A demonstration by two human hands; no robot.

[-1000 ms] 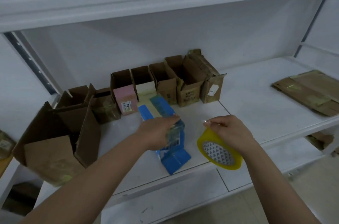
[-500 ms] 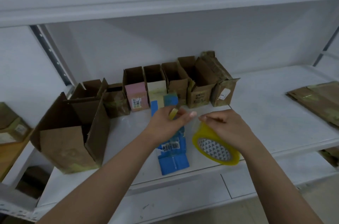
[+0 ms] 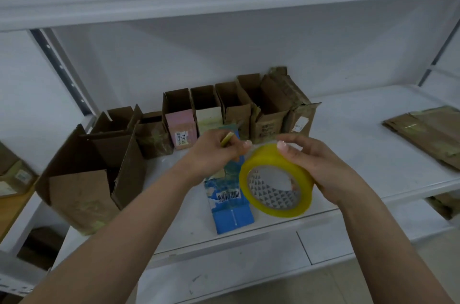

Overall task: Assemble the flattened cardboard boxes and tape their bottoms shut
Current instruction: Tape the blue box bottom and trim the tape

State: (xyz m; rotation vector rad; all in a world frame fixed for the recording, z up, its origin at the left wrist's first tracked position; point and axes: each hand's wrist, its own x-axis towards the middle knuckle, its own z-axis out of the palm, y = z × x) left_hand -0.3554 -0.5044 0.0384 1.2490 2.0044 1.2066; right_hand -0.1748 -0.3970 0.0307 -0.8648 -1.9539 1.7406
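A blue box (image 3: 230, 201) with a barcode label lies on its side on the white shelf (image 3: 348, 154), near the front edge. Above it my right hand (image 3: 313, 166) grips a yellow roll of clear tape (image 3: 276, 181), fingers curled over its top. My left hand (image 3: 216, 151) pinches a small yellowish strip, the tape's free end (image 3: 227, 139), just left of the roll. A short stretch of clear tape spans from that pinch to the roll.
A row of upright open boxes (image 3: 234, 112) stands along the back. A large open cardboard box (image 3: 82, 179) sits at the left. Flattened cardboard boxes (image 3: 428, 134) lie at the far right. More boxes show on the lower shelf.
My left hand left the blue box and took the tape's end. The right hand turned the roll upward and closer to the left hand. The view shifted a little.
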